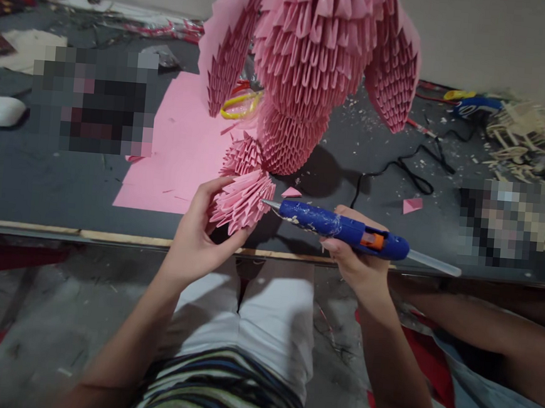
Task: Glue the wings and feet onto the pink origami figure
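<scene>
My left hand [204, 236] is closed around a small cluster of folded pink paper pieces [242, 201] near the table's front edge. In my right hand [356, 258] is a blue glue gun [323, 219], its metal nozzle pointing left at the cluster's right side; the tip looks to be touching it or nearly so. A clear glue stick [435, 263] juts from the gun's back end. Just behind the cluster sits another pink spiky paper piece [243, 154], next to the base of a tall pink folded-paper figure [317, 56] whose top is out of view.
A pink paper sheet [163, 151] lies left of the figure, with yellow-handled scissors [240, 105] on it. A black cord [399, 157] curls at right, near thin wooden sticks [533, 133]. A white mouse [0, 110] is far left. Another person's legs [488, 340] show at lower right.
</scene>
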Available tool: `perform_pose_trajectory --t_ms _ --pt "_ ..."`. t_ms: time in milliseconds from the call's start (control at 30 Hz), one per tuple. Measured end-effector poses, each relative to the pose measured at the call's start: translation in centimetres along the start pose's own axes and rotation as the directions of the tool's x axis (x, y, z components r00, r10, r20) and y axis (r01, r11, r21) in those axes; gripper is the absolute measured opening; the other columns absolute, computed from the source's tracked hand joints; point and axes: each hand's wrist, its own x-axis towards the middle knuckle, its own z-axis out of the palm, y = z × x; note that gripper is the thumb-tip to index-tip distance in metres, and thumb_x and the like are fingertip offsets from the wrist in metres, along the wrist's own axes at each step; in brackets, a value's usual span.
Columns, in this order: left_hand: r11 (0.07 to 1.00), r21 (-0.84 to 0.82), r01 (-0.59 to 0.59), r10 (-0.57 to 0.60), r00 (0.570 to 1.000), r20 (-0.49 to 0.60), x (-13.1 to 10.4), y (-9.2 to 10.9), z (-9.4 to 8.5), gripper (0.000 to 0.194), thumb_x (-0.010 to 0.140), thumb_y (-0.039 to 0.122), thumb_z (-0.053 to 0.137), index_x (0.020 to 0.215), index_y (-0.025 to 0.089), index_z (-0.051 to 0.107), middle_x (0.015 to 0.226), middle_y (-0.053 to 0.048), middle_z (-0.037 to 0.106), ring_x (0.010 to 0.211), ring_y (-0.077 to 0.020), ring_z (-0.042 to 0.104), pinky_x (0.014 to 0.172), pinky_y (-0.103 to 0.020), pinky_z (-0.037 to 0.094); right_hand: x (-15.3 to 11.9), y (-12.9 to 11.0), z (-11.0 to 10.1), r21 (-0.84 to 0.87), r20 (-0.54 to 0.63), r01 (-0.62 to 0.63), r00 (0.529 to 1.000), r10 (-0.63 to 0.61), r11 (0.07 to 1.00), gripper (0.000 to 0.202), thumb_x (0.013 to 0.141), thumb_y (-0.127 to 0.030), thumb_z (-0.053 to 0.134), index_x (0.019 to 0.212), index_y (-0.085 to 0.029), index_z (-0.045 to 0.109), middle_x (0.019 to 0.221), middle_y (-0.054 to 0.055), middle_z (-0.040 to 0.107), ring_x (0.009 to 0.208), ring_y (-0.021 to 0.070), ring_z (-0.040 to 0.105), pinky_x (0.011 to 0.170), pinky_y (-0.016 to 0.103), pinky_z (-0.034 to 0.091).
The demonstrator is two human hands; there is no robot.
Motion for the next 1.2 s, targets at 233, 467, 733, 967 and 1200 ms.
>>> perform_pose_trajectory --t_ms 233,467,733,967,1200 --pt "1.0 0.009 -0.001 0.001 1.0 -0.002 0.1 0.3 0.0 0.068 0.086 0.032 0.073 0.144 0.025 0.039 0.139 -0.013 0.053 0.125 -0.0266 0.061 0.099 -0.04 0.06 0.1 0.1 0.3 0.087 -0.047 -0.043 0.998 0.047 0.995 0.046 0.078 -0.057 0.079 0.062 -0.023 0.052 0.061 -0.003 0.045 0.052 0.0117 0.04 0.046 0.029 0.03" --pt "1.0 -0.007 -0.001 0.001 1.0 -0.006 0.1 0.1 0.0 0.068 0.085 0.031 0.073 0.144 0.024 0.04 0.139 -0.013 0.054 0.124 -0.0261 0.062 0.099 -0.04 0.06 0.4 0.6 0.7 0.106 -0.106 -0.094 0.989 0.105 0.99 0.048 0.071 -0.064 0.081 0.069 -0.025 0.055 0.057 -0.003 0.044 0.048 0.0118 0.038 0.041 0.029 0.029" --pt "1.0 -0.013 -0.01 0.01 1.0 -0.007 0.1 0.2 0.0 0.068 0.085 0.031 0.074 0.144 0.024 0.04 0.139 -0.013 0.055 0.124 -0.0258 0.062 0.099 -0.038 0.06 -0.1 0.5 0.4 0.109 -0.08 -0.086 0.992 0.095 0.99 0.041 0.074 -0.048 0.085 0.066 -0.023 0.055 0.058 -0.004 0.047 0.05 0.0109 0.039 0.045 0.028 0.031" --pt "1.0 -0.022 -0.001 0.001 1.0 -0.008 0.1 0.3 -0.1 0.069 0.085 0.03 0.075 0.144 0.022 0.04 0.139 -0.012 0.055 0.123 -0.0253 0.062 0.099 -0.037 0.06 -0.4 1.7 0.5 0.099 -0.16 -0.083 0.982 0.098 0.992 0.04 0.073 -0.05 0.086 0.071 -0.023 0.056 0.058 -0.005 0.047 0.049 0.0097 0.041 0.043 0.025 0.032" --pt "0.999 -0.047 -0.017 0.016 1.0 -0.012 0.1 0.2 -0.1 0.069 0.084 0.028 0.076 0.143 0.022 0.042 0.137 -0.011 0.057 0.122 -0.0243 0.063 0.101 -0.037 0.058 -0.5 2.9 0.3 0.089 -0.174 -0.084 0.98 0.098 0.992 0.033 0.076 -0.05 0.083 0.08 -0.025 0.062 0.06 -0.004 0.051 0.049 0.0111 0.044 0.043 0.026 0.038"
